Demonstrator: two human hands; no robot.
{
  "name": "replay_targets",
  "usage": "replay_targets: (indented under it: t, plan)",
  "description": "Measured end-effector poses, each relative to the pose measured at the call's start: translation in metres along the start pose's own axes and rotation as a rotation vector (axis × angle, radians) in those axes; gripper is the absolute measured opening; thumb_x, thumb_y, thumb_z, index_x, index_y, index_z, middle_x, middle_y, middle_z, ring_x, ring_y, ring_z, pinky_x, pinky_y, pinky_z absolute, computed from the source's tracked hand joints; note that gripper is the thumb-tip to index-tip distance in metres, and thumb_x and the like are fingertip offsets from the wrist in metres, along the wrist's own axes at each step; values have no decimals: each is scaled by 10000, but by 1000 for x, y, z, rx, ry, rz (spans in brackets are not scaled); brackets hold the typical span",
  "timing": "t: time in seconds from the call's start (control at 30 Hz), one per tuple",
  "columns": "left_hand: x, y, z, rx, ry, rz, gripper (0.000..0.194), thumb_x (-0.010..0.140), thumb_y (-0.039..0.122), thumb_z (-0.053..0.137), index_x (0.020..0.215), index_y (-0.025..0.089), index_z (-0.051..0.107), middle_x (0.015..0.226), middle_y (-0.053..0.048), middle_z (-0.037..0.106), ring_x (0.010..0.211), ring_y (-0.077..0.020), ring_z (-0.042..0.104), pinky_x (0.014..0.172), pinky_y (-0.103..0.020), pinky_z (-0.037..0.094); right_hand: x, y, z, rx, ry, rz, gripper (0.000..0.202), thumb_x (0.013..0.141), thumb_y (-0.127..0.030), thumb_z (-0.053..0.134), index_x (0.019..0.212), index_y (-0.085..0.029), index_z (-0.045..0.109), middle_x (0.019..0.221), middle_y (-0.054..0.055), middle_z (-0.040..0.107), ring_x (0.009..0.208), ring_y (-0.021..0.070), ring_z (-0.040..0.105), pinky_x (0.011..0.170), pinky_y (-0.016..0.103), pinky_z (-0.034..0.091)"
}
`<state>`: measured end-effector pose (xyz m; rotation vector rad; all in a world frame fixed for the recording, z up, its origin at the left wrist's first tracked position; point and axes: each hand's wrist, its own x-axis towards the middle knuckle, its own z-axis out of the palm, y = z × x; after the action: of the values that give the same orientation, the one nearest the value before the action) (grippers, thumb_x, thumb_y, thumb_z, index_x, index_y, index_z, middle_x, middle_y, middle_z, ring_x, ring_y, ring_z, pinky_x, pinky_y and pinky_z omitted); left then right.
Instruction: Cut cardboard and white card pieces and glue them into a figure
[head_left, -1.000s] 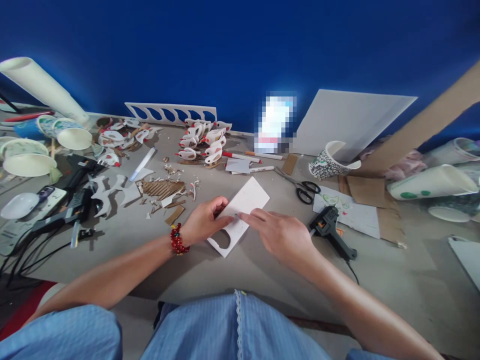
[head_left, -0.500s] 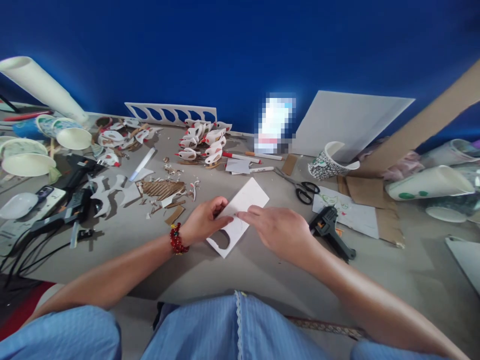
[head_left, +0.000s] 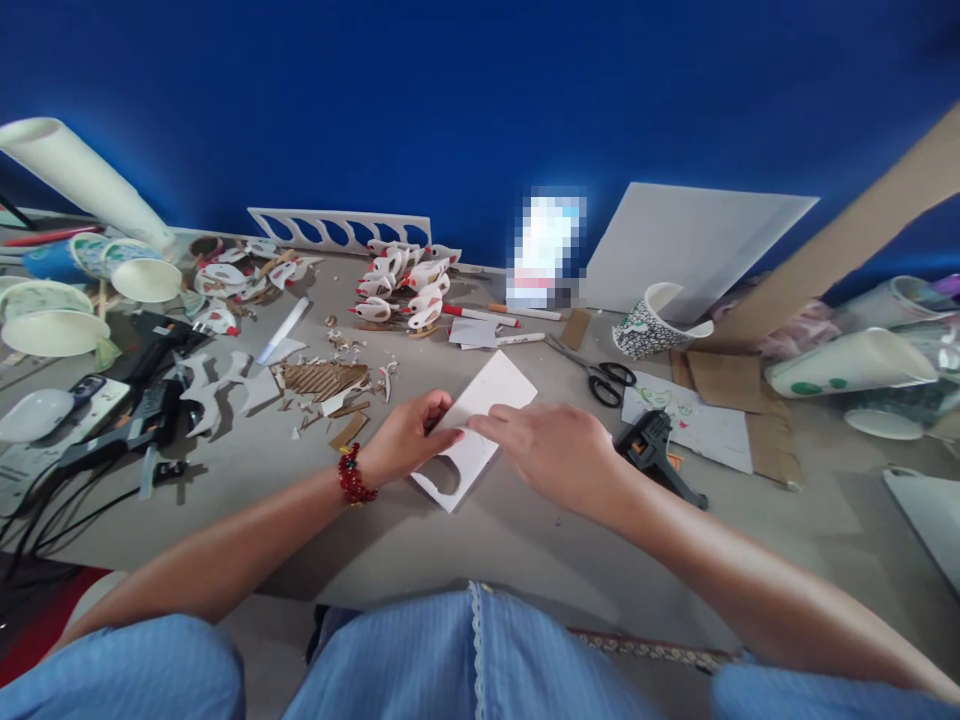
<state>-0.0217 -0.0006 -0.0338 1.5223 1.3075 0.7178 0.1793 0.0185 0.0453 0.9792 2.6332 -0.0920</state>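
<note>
Held at a slant above the table's front part is a piece of white foam board point(head_left: 498, 385), with a rounded hole cut near its lower end. My left hand point(head_left: 409, 437) grips the left edge of this board, thumb on top and fingers curled at the side. On the board's face, close to the left thumb tip, my right hand point(head_left: 559, 450) presses with its fingers bunched together. Whatever those fingers pinch, if anything, is hidden from view.
Scissors point(head_left: 604, 378) and a black glue gun point(head_left: 660, 455) lie to the right. Small white bird-like cutouts point(head_left: 424, 290) stand behind the hands. Cardboard scraps point(head_left: 326, 378) are at left, with cables and another glue gun point(head_left: 135, 425). A phone point(head_left: 544, 250) leans on the blue wall.
My right fingers have shifted slightly up and left on the foam board. The left hand keeps its grip, and the whole view has moved a little.
</note>
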Motion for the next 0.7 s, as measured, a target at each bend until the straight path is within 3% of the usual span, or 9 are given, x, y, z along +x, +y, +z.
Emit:
replay_targets:
  t: [0.13,0.47,0.7]
  plan:
    - [0,2,-1,-22,-20,-7,166,802,316,604,787,193,494,669,57,487,595,-100,443,531,-203,337,-2,3,-2,-2,28,-3,409,928,-120,446,1275,-333,481,1010,20,675,772,199,671,499,257,345]
    - [-1,0,2,-4,-12,4,108,800,267,603,817,188,532,694,51,533,611,-101,466,563,-212,357,3,-5,1,-40,6,-22,320,904,-90,446,1123,-302,546,934,20,653,740,194,666,477,237,321]
    - [-2,2,-1,-18,-22,-15,139,804,302,600,826,189,524,688,47,539,602,-107,477,543,-212,350,-7,5,-11,-30,5,15,431,871,-111,503,1237,-334,537,972,15,678,748,198,667,494,256,340]
